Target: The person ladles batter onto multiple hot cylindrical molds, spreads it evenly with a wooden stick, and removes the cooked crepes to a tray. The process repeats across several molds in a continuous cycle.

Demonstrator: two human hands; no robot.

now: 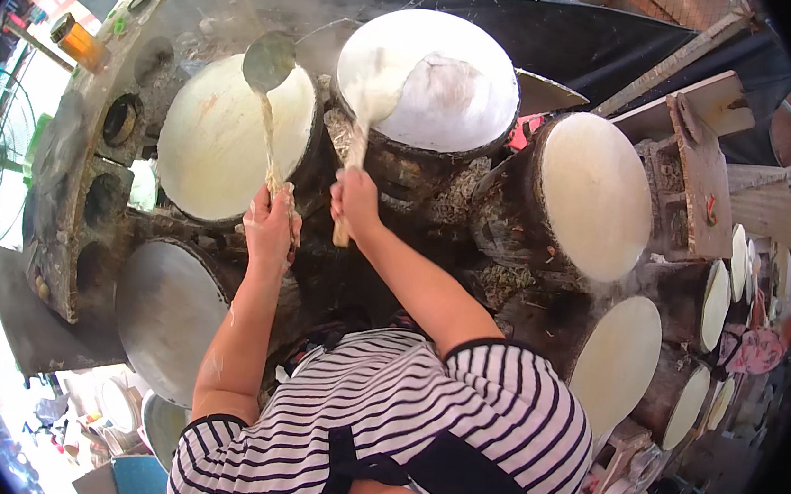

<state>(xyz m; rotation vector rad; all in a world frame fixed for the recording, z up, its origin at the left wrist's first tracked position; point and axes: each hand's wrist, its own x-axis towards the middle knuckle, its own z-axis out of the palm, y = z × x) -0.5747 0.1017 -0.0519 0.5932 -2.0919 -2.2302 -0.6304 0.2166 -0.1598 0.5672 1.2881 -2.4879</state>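
Observation:
My left hand [269, 230] is closed round the batter-smeared handle of a ladle [270, 63]. Its dark round bowl hangs over the right side of a round, white-coated drum top [225, 140]. In my right hand [356, 205] is the short wooden handle of a spatula [356, 145]. The spatula's pale head is blurred against the left part of another white drum top [450, 71], where a greyish, thinner patch shows in the coating. Both hands are apart from the drums, with drips of white on my left wrist and forearm.
A third pale drum top [596, 195] stands to the right, and another [615, 363] nearer me. At the left is a bare grey lid [169, 320] beside a sooty board with round holes [86, 198]. Steam drifts at the back, before a black sheet [586, 46].

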